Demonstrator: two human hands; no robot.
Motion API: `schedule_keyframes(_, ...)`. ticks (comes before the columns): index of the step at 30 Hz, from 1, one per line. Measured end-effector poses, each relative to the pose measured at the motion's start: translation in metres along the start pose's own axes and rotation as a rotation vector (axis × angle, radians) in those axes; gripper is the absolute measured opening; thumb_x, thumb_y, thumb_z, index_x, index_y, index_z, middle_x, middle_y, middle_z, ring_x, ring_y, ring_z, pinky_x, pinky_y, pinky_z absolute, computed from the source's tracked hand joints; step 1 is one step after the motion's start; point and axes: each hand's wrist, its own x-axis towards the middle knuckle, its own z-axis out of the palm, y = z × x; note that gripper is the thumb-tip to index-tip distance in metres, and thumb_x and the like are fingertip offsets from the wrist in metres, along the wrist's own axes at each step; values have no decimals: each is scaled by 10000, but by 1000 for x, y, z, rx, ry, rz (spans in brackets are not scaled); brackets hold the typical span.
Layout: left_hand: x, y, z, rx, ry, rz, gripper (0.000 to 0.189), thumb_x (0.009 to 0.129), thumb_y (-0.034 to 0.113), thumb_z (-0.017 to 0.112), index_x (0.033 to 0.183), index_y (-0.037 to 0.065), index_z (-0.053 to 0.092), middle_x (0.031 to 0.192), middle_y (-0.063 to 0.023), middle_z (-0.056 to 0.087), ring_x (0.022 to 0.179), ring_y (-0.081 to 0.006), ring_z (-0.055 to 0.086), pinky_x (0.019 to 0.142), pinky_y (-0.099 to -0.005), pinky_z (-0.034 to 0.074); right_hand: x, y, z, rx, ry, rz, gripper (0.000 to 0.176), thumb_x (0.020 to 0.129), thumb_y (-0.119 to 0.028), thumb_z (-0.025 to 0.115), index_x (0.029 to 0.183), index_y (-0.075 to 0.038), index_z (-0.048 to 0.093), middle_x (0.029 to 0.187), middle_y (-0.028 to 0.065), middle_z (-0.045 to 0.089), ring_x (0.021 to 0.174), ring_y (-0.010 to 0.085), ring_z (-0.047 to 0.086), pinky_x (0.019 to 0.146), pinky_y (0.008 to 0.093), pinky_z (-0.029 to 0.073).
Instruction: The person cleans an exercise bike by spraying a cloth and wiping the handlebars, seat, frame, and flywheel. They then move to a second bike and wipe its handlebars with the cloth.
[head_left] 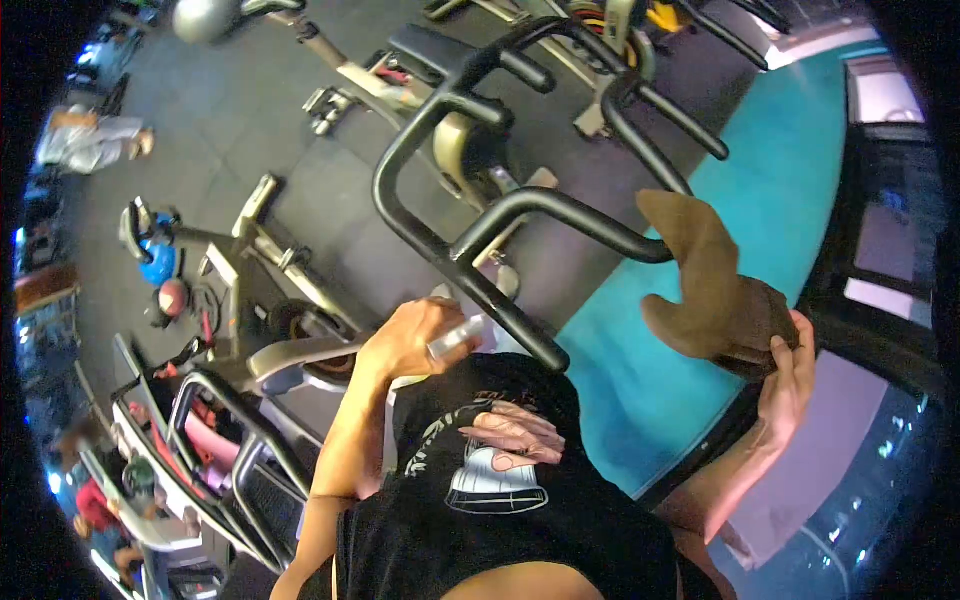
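Observation:
In the head view, my left hand (pixel 415 340) is closed around a small whitish, translucent object (pixel 457 338) in front of my black shirt. Its kind is mostly hidden by my fingers. Out to the right, my right hand (pixel 788 375) grips a brown cloth (pixel 715 290), whose loose end hangs toward the machine. That end overlaps the tip of a black handlebar (pixel 560 205) in this view. The bar belongs to the exercise bike standing right before me.
Other exercise bikes (pixel 240 265) stand to the left on the dark floor (pixel 270 120). A teal strip (pixel 780 190) runs along the right beside dark-framed windows (pixel 890 230). A silver exercise ball (pixel 205 18) sits at the upper left. People are visible at the far left.

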Motion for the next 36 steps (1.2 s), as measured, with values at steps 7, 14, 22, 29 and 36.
schedule_keyframes(7, 27, 28, -12, 3, 41, 252, 244, 789, 227, 685, 852, -4, 639, 862, -200, 626, 790, -397, 616, 710, -446, 520, -82, -1, 5, -410, 541, -241, 286, 892, -26, 510, 1169, 12, 572, 1078, 96, 604, 971, 170, 555, 865, 280, 441)
schedule_keyframes(14, 66, 74, -54, 57, 352, 309, 282, 856, 229, 644, 696, 4, 586, 658, -179, 540, 661, -377, 553, 591, -449, 437, -139, 2, -16, -229, 869, -287, 218, 931, -41, 538, 1142, 5, 574, 1086, 90, 603, 968, 179, 552, 897, 303, 442)
schedule_keyframes(22, 68, 137, -77, -85, -30, 670, 223, 847, 249, 655, 878, 31, 685, 1033, -169, 660, 1210, -375, 497, 945, -450, 435, -110, -35, 10, -243, 76, -519, 323, 756, 86, 527, 1058, -6, 600, 1058, 135, 632, 948, 214, 609, 867, 351, 486)
schedule_keyframes(29, 119, 219, -64, -239, -581, 1017, 277, 917, 285, 605, 902, 14, 658, 947, -192, 647, 845, -367, 577, 833, -456, 432, -60, -87, 23, -468, -392, -657, 346, 725, 89, 604, 1043, -32, 547, 917, 137, 597, 810, 257, 619, 706, 329, 503)
schedule_keyframes(36, 101, 236, -77, 276, 301, 958, 262, 864, 273, 628, 796, 20, 633, 750, -149, 573, 658, -347, 573, 587, -436, 447, 9, -72, -25, -680, -552, 72, 494, 818, -337, 743, 1133, -11, 545, 919, 148, 658, 835, 196, 648, 715, 364, 510)
